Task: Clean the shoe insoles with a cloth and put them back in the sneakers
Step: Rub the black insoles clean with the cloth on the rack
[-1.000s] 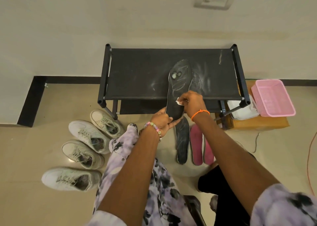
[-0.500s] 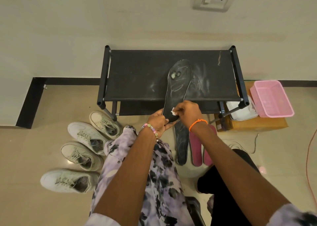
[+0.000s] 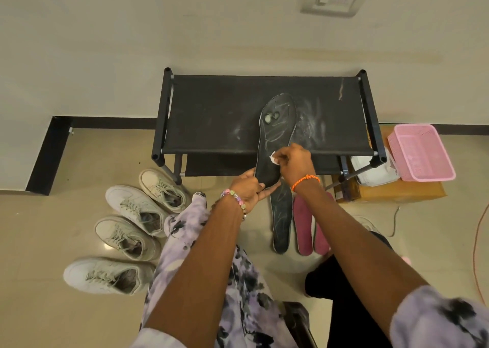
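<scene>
Insole (image 3: 275, 133) heel gripped by left hand (image 3: 247, 189) fingers, right hand (image 3: 295, 161) fingers pinching cloth (image 3: 274, 159) against it

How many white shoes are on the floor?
4: all on the floor left of the person's leg, one nearest the rack, then, and closest. More may be hidden.

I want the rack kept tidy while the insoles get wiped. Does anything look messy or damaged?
Yes. The black fabric shelf carries whitish smears around the black insole, thickest just right of it. The insole shows pale patches near its far end. Nothing looks torn or spilled.
</scene>
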